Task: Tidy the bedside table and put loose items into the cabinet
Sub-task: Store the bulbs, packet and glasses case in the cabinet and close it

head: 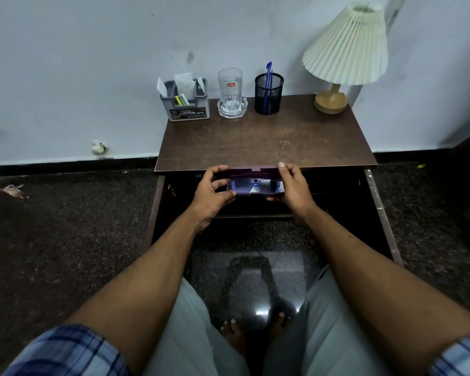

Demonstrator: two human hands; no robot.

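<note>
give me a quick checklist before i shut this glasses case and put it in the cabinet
1. Both hands on the case: left hand and right hand grip the glasses case at its ends. Ok.
2. Glasses lying inside: ok.
3. Lid shut: not ok, it is open.
4. Fingers clear of the closing lid: not ok, fingertips sit at both rims.
5. Cabinet open: ok.
6. Free space inside: cannot tell, too dark.
</note>
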